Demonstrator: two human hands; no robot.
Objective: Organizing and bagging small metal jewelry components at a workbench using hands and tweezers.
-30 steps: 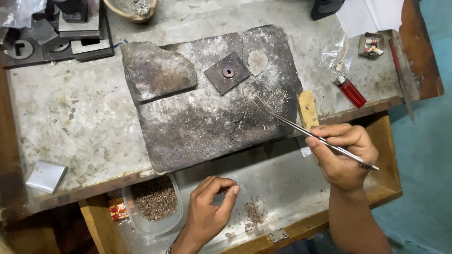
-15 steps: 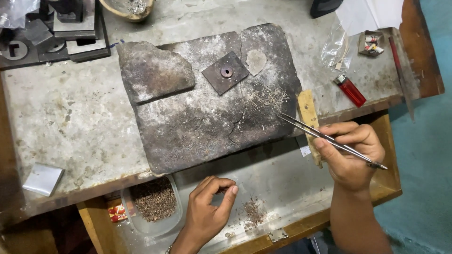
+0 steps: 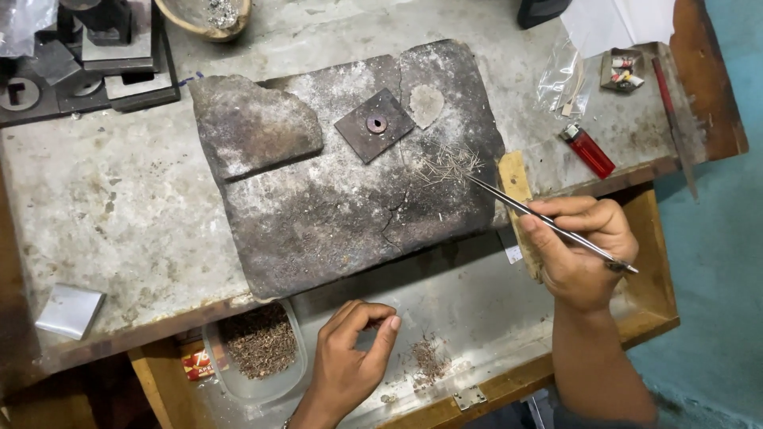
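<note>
Since the earlier frames the tweezers (image 3: pixel 548 226) have shifted slightly toward 3 o'clock and their tips now rest at the edge of the small heap of fine wire bits (image 3: pixel 449 163); the left hand has stayed where it was.

Right hand (image 3: pixel 584 250): grip clenched on the tweezers, thumb and fingers pinched around the shaft near its middle, rear end projecting past the hand toward 4 o'clock. The tips point toward 10 o'clock and touch the wire bits, which lie on the dark cracked slab (image 3: pixel 350 199) near its 3 o'clock edge.

Left hand (image 3: pixel 354 357): thumb and forefinger closed together in a pinch over the open drawer tray (image 3: pixel 477 286) below the tabletop (image 3: pixel 103 214). Whether anything is held between them cannot be told. A small pile of brownish filings (image 3: pixel 429 361) lies just beside the hand at 3 o'clock; a clear plastic tub (image 3: pixel 254 349) of similar granules sits at 9 o'clock of it.

On the slab: a square metal plate with a centre hole (image 3: pixel 373 125), near 12 o'clock of the wire bits. A red lighter (image 3: pixel 588 151) lies on the tabletop at 2 o'clock of the right hand, well apart from the slab.
</note>
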